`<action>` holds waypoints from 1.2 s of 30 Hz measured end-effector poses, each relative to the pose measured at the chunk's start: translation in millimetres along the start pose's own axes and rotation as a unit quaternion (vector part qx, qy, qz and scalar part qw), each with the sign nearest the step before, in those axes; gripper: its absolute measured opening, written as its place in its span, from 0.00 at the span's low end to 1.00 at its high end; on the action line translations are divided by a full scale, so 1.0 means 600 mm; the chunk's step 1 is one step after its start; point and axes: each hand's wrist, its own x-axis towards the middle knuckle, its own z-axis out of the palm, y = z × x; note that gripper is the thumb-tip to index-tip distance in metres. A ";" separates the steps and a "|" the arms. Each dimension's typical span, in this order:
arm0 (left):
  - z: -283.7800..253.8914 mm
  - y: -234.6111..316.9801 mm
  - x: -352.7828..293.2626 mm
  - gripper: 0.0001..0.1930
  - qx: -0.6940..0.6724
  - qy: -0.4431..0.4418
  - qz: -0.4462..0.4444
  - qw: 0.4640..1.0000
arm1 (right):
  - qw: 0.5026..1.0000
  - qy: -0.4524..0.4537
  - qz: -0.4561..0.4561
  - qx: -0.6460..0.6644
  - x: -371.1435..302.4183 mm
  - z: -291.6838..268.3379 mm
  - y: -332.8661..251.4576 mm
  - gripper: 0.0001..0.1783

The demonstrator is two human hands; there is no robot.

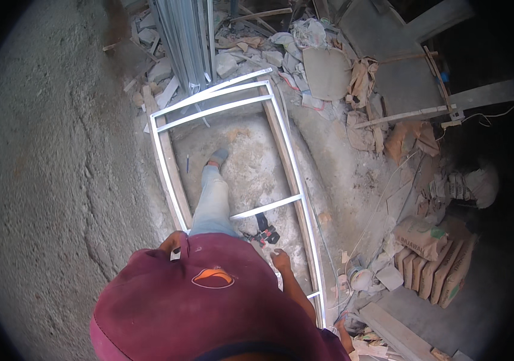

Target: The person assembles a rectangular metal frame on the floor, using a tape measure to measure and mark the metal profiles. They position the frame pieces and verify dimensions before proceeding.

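Note:
A rectangular frame of shiny metal channel (293,162) lies over wooden lengths on the ground, with crossbars joining its long sides. Partly covered by the maroon shirt, my left hand (171,242) is closed at the frame's left side, near a crossbar end. My right hand (281,260) is inside the frame on the right, its fingers curled; what they hold, if anything, is too small to make out. Just beyond it lies a black and red power tool (263,231). My leg (212,198) stands within the frame.
A bundle of metal channels (182,42) stands upright beyond the frame. Rough grey wall (58,180) runs along the left. Rubble and torn sacks (305,36) lie at the back. Full bags (434,265) are piled at right, near a plank (398,331). A thin blue pencil-like stick (188,164) lies inside the frame.

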 end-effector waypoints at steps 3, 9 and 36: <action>-0.090 0.037 0.095 0.22 -0.039 0.045 -0.075 0.995 | 0.996 -0.040 0.019 -0.071 0.124 -0.050 -0.100 0.27; -0.259 0.068 0.175 0.23 -0.095 0.186 -0.072 0.975 | 0.972 -0.062 -0.078 -0.214 0.460 -0.142 -0.490 0.31; -0.176 0.071 0.176 0.17 -0.424 0.112 -0.290 0.851 | 0.727 0.013 -0.338 -0.597 1.250 -0.083 -1.210 0.21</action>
